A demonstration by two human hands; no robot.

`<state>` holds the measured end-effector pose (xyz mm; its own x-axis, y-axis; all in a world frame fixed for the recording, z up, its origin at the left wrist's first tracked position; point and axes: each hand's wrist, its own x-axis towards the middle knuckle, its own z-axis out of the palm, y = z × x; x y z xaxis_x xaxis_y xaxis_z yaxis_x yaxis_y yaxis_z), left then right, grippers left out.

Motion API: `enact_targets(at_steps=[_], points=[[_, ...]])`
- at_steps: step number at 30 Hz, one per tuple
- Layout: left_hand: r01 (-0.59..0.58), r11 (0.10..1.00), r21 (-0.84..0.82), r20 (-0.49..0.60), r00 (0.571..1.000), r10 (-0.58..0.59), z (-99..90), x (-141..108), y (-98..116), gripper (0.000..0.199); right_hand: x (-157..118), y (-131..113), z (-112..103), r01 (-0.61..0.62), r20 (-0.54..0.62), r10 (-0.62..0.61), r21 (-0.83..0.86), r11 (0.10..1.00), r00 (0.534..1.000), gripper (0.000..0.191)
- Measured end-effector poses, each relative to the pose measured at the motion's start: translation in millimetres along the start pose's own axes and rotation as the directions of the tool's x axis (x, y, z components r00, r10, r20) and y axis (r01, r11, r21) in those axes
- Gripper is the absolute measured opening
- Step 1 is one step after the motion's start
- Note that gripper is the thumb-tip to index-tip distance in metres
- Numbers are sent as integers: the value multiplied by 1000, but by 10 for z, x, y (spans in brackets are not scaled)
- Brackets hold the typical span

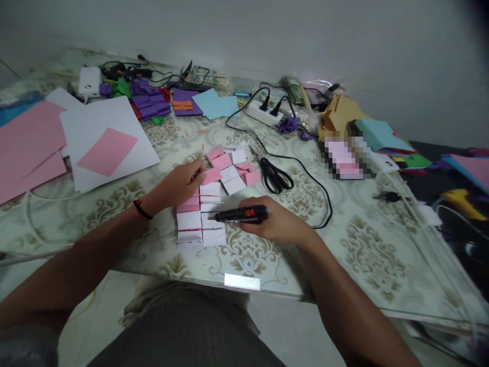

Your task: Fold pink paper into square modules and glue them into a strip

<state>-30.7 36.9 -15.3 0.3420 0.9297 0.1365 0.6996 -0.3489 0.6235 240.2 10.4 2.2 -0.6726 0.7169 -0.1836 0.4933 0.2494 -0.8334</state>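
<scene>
A black glue gun (244,214) with an orange part is held in my right hand (273,219), its nozzle pointing left onto the white folded papers (189,220). My left hand (183,178) has its fingers closed at a pink folded piece (211,176) on the upper left of the joined pink and white paper pieces. These pieces lie flat on the patterned table (362,260), in two columns below and a spread cluster above. Just right of the cluster lie scissors with black handles (275,176).
White sheets (145,148) and pink sheets (26,148) lie at the left. Purple folded papers (151,104), blue paper (217,103) and a white power strip (263,113) are at the back. A black cable (305,165) curves past the scissors. Yellow paper (342,114) sits back right.
</scene>
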Motion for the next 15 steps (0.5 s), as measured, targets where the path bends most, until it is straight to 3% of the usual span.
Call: enact_targets(at_steps=[10, 15], points=[[-10, 1000, 1, -16, 1000, 10, 19, 1, -29, 15, -45, 55, -138, 17, 77, -17, -1, 1000, 997, 20], [-10, 1000, 8, -8, 1000, 10, 10, 4, -17, 15, -69, 47, -192, -68, 75, 69, -21, 997, 995, 19]])
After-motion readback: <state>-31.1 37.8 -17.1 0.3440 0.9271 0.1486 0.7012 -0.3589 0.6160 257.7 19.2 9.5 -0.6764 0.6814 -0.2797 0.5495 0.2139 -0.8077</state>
